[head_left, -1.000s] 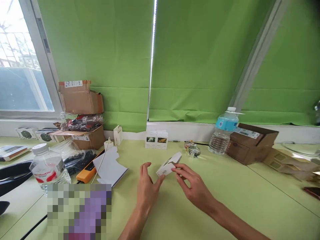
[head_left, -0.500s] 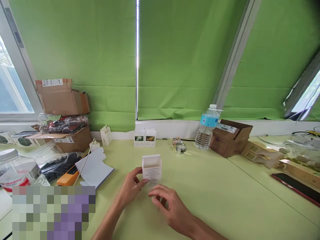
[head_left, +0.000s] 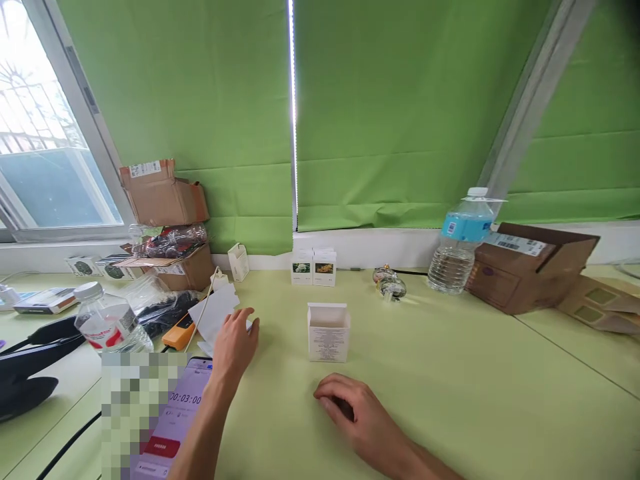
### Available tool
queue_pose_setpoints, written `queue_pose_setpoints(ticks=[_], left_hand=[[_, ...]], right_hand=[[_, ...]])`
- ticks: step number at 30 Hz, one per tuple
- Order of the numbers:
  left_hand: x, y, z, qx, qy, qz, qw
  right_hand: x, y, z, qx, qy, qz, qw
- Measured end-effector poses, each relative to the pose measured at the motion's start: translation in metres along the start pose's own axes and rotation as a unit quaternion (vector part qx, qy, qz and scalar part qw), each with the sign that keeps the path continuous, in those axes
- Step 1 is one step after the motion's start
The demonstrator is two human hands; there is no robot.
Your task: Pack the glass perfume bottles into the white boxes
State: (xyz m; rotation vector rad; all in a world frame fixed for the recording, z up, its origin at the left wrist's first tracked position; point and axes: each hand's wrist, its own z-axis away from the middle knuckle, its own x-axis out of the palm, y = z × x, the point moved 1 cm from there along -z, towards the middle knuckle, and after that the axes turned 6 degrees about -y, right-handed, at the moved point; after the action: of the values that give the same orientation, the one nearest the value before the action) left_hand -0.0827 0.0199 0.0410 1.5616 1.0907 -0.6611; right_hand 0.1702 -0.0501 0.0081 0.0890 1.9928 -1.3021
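Observation:
A small white box [head_left: 329, 341] with fine print on its front stands upright on the table, its top open. Neither hand touches it. My left hand [head_left: 237, 339] is over the white papers [head_left: 220, 308] on the left, fingers apart, with nothing seen in it. My right hand [head_left: 350, 407] rests on the table just in front of the box, fingers curled together; whether anything is inside is hidden. Two small white boxes with flower pictures [head_left: 314, 268] stand side by side at the back.
A water bottle [head_left: 457, 247] and an open cardboard box [head_left: 525, 270] stand at the back right, near glass items [head_left: 391, 285]. On the left are stacked cartons [head_left: 167, 200], an orange tool [head_left: 179, 333], a second bottle [head_left: 107, 323] and a phone [head_left: 175, 427].
My left hand has let go of the white box and moved left to the papers. The view has turned left. My right hand has closed more and stays near the box.

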Motion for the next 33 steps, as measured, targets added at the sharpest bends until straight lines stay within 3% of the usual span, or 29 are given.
queue_pose_setpoints(ticks=[4, 7, 16, 19, 22, 26, 30, 33], left_hand=[[-0.003, -0.025, -0.003, -0.029, -0.030, -0.079, 0.996], [-0.001, -0.031, -0.003, -0.039, -0.052, -0.110, 0.992], [-0.001, -0.006, 0.001, -0.040, -0.001, -0.082, 0.996], [-0.006, 0.003, 0.005, -0.041, 0.062, -0.069, 0.995], [-0.015, 0.013, 0.010, -0.005, 0.200, -0.039, 0.979], [-0.022, 0.033, 0.023, 0.167, 0.407, 0.067, 0.895], [-0.014, 0.063, 0.047, 0.259, 0.453, 0.106, 0.847], [-0.004, 0.085, 0.069, 0.312, 0.433, 0.114, 0.838]], right_hand=[[0.001, 0.002, 0.001, -0.010, -0.002, 0.005, 1.000], [0.001, 0.002, 0.001, -0.016, -0.003, 0.006, 1.000], [-0.002, -0.002, 0.001, -0.022, -0.004, 0.013, 1.000], [-0.002, -0.001, 0.001, -0.023, -0.006, 0.016, 1.000], [0.000, 0.000, 0.001, -0.021, 0.001, 0.018, 1.000], [0.000, -0.003, 0.001, -0.003, 0.024, -0.007, 1.000], [-0.007, -0.012, 0.003, -0.016, 0.048, -0.093, 0.994], [-0.015, -0.019, 0.005, -0.049, 0.071, -0.149, 0.985]])
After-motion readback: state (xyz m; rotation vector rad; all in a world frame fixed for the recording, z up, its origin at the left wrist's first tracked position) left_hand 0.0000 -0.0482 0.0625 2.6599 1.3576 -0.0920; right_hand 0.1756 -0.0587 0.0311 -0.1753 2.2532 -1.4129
